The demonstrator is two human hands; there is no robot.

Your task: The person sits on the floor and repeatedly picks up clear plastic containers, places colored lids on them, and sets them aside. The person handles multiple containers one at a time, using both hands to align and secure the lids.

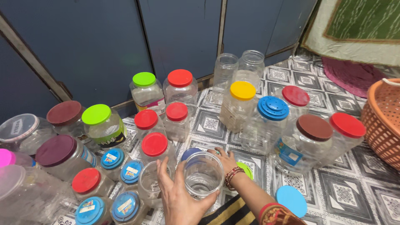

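Note:
An open clear plastic jar [203, 173] without a lid stands on the patterned floor covering near the bottom middle. My left hand [179, 200] wraps its near left side, thumb across the front. My right hand [225, 160], bangles on the wrist, curls around the jar's far right side. A dark blue lid [189, 153] lies just behind the jar. A green lid [246, 169] lies under my right wrist, and a light blue lid [291, 201] lies to the right of my forearm.
Many clear jars stand all around: red-lidded [154, 144], green-lidded [96, 114], yellow-lidded [242, 91], blue-lidded [273, 108] and brown-lidded [314, 127] ones, plus two open jars [225, 68] by the blue wall. An orange basket [385, 116] sits at the right edge.

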